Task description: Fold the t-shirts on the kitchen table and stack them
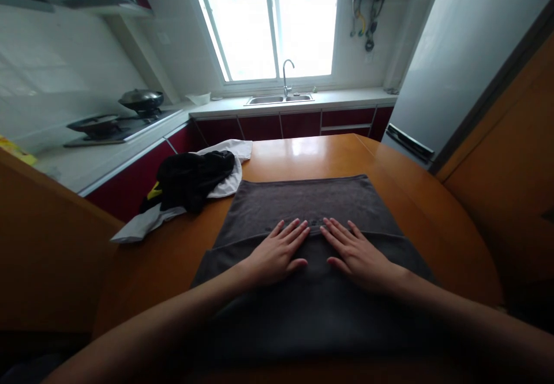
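A dark grey cloth (311, 199) lies spread on the wooden table in front of me. Its near part is folded over, and the fold's edge runs crosswise under my fingertips. My left hand (279, 254) rests flat on the cloth with its fingers stretched out towards the middle. Mirroring it, my right hand (357, 254) also lies flat, its thumb held apart from the fingers. A small gap separates the two hands. Neither hand grips anything. The near end of the cloth falls in shadow.
On the table (437, 222), to the left, sits a heap of black clothes (194, 179) over white cloth (138, 225). Farther off are a sink (279, 100) under the window, a stove (130, 127) with pans, and a refrigerator (459, 43) at the right.
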A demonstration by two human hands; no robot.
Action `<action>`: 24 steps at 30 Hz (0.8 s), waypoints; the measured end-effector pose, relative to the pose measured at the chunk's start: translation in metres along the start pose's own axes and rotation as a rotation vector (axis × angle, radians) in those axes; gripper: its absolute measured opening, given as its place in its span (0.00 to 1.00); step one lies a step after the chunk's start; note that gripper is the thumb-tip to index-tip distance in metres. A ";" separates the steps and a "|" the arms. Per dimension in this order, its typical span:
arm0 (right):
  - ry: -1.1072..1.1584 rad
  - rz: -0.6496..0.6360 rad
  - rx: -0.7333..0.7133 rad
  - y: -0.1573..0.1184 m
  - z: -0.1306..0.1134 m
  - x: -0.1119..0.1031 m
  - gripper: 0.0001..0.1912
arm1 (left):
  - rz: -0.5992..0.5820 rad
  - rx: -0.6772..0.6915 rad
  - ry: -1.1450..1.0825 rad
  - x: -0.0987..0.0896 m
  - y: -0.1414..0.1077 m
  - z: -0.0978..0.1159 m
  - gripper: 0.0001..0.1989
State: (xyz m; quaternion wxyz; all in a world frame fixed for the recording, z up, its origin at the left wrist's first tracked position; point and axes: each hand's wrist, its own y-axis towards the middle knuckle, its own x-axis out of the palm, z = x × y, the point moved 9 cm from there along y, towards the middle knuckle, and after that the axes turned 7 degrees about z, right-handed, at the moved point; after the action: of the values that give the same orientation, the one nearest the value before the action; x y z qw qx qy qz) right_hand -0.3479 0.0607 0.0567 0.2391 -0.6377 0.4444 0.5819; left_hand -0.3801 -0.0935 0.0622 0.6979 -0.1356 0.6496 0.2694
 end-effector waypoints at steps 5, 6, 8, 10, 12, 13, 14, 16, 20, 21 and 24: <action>0.037 -0.052 -0.022 0.001 -0.001 0.013 0.36 | -0.034 -0.025 -0.020 0.018 -0.005 -0.005 0.38; 0.045 -0.048 -0.025 0.000 -0.003 0.013 0.36 | -0.035 -0.028 -0.026 0.018 -0.006 -0.005 0.39; 0.064 -0.044 -0.036 0.000 -0.007 0.012 0.36 | -0.043 -0.023 -0.050 0.016 -0.007 -0.003 0.39; 0.090 -0.037 -0.049 0.004 -0.008 0.009 0.34 | -0.037 -0.011 -0.089 0.010 -0.003 -0.009 0.38; 0.113 0.031 -0.020 0.015 0.009 -0.003 0.32 | 0.030 -0.045 -0.118 -0.005 0.004 -0.034 0.32; 0.120 0.092 0.016 0.023 0.026 -0.013 0.30 | 0.092 -0.091 -0.117 -0.017 0.009 -0.057 0.30; 0.121 0.168 0.070 0.032 0.049 -0.024 0.28 | 0.166 -0.163 -0.102 -0.030 0.013 -0.085 0.28; 0.101 0.304 0.207 0.052 0.108 -0.047 0.24 | 0.293 -0.324 -0.022 -0.055 0.018 -0.150 0.27; 0.025 0.275 0.598 0.083 0.234 -0.063 0.20 | 0.145 -0.579 0.231 -0.066 0.021 -0.259 0.26; 0.051 0.222 0.692 0.086 0.258 -0.059 0.20 | 0.085 -0.611 0.265 -0.063 0.020 -0.276 0.26; 0.120 0.133 0.798 0.096 0.295 -0.051 0.15 | -0.027 -0.649 0.265 -0.054 0.018 -0.304 0.23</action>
State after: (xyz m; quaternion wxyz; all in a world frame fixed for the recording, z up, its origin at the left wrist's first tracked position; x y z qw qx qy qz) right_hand -0.5816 0.2710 0.0639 0.4035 -0.4976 0.6887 0.3395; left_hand -0.6442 -0.2537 0.0818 0.5316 -0.3927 0.6131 0.4327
